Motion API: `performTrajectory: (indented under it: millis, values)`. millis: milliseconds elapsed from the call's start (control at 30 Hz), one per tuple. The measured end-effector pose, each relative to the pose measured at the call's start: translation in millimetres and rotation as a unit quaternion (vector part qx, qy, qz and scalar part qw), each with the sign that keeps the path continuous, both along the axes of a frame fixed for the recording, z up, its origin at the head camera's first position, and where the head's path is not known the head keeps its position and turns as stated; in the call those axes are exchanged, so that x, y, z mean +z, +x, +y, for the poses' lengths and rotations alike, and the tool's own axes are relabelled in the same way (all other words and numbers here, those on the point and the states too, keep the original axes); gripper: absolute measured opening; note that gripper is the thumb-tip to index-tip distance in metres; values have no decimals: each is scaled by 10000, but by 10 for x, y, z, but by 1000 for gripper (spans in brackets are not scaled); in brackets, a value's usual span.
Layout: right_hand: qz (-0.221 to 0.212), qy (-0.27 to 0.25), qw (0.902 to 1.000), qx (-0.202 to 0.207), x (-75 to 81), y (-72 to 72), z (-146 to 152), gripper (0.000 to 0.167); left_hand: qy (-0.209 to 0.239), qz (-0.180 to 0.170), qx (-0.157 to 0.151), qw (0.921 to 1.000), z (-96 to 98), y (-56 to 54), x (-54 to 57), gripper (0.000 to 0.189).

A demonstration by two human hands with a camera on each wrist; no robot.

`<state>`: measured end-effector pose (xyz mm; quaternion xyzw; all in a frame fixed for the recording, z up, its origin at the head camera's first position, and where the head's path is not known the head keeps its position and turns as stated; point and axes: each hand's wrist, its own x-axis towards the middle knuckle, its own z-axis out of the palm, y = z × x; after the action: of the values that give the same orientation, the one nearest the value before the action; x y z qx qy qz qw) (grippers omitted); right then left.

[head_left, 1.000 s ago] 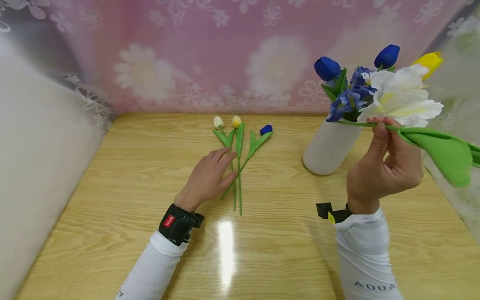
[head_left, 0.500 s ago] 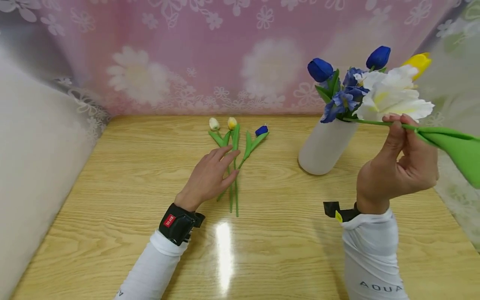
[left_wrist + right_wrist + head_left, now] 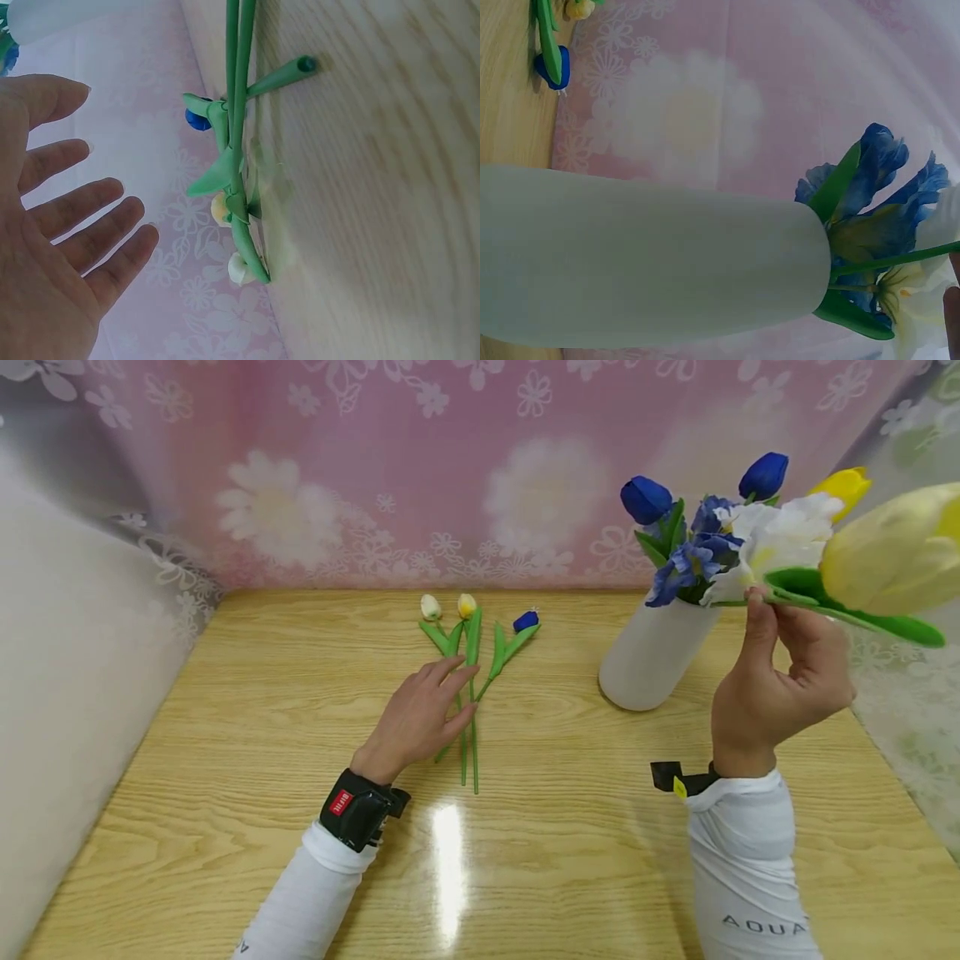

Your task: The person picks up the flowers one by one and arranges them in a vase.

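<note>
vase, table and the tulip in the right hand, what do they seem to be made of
The vase looks like matte ceramic or plastic: plain, off-white, with no sharp shine. The table shows wood grain and a bright, glossy reflection, so varnished wood or perhaps laminate. The held tulip is probably artificial, foam or soft plastic: smooth petals and evenly green leaves.
</note>
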<state>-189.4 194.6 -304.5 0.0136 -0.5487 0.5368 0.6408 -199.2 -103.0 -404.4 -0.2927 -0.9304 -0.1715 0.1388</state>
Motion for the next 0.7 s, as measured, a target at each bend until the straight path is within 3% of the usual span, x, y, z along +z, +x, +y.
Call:
performTrajectory:
  millis: [200, 400, 500, 600, 700]
  values:
    - [-333, 139, 9991, -232, -68, -46, 73, 7, 39, -23, -4, 10000, -12, -1, -16, 45]
    - [-632, 548, 9964, -144, -67, -74, 115, 8, 47, -111, 55, 9999, -24, 5, -34, 45]
    - [-1126, 915, 9893, -169, -105, -130, 216, 10, 53, -164, 85, 9998, -33, 12, -47, 45]
    - [-2199, 1077, 9692, -269, -124, -173, 336, 18, 85, -173, 94, 9998, -42, 12, -57, 45]
    - [-3461, 885, 9338, -200, -135, -168, 423, 21, 101, -176, 102, 9997, -50, 12, -60, 44]
